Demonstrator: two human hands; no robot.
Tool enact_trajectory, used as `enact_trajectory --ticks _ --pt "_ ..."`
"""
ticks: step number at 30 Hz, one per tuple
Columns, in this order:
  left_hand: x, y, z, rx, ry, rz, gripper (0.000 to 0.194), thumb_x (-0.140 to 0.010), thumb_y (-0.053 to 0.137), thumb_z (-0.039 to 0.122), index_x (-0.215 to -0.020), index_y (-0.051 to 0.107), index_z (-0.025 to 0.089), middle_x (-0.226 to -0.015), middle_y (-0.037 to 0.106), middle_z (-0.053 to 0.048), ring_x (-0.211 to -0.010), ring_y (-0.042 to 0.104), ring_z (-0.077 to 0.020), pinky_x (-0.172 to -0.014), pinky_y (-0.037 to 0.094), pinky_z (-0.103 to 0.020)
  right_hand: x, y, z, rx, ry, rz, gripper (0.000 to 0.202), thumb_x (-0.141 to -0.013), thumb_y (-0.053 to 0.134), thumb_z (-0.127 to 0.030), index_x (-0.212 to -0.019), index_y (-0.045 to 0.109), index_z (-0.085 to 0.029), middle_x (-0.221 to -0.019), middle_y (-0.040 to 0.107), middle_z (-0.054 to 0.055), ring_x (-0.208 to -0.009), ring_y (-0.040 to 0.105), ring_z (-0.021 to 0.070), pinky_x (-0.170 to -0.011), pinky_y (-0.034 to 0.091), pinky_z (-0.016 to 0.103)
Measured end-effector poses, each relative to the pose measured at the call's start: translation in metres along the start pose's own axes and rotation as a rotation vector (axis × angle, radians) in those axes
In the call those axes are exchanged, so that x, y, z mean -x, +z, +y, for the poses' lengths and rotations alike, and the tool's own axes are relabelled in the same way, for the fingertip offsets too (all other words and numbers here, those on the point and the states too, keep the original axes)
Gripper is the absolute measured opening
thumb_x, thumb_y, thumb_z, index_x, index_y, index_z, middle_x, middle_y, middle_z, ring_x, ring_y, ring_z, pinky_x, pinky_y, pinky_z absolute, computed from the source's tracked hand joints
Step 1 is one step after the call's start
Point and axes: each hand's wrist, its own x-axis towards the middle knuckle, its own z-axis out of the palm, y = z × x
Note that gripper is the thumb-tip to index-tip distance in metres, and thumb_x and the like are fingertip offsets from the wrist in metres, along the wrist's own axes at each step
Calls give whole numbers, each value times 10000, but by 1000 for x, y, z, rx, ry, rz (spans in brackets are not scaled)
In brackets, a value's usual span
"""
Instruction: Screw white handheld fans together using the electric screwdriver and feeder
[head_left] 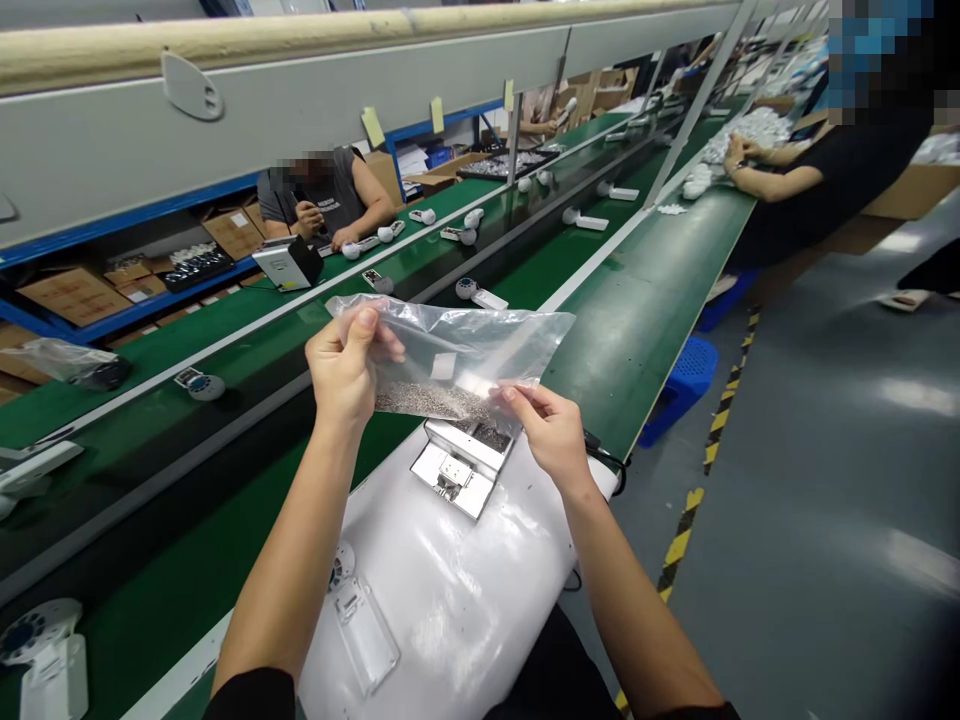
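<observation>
A clear plastic bag is stretched between my two hands, with many tiny metal pieces, likely screws, gathered along its bottom. My left hand grips the bag's left end, thumb on top. At the lower right, my right hand pinches the bag's edge. Just beneath the bag stands a small white and metal box-like device with an open dark tray at its back, partly hidden by the bag. A white plastic housing lies nearer to me, left of my right arm.
The white-covered work surface adjoins a green conveyor line carrying several white parts. A person sits across the line; another works at the far right. A blue stool stands by the bench, beside yellow-black floor tape.
</observation>
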Motion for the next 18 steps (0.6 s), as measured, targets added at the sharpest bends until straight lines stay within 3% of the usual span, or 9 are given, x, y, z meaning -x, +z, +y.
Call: enact_trajectory --ticks 18 --pt "0 -8 5 26 -21 23 351 -894 904 612 -946 840 270 -702 655 32 -578 638 -116 -507 581 -247 -1 -1 -1 -9 -1 7 328 -917 831 -555 -1022 871 -247 -1042 875 76 -1017 844 303 -958 700 428"
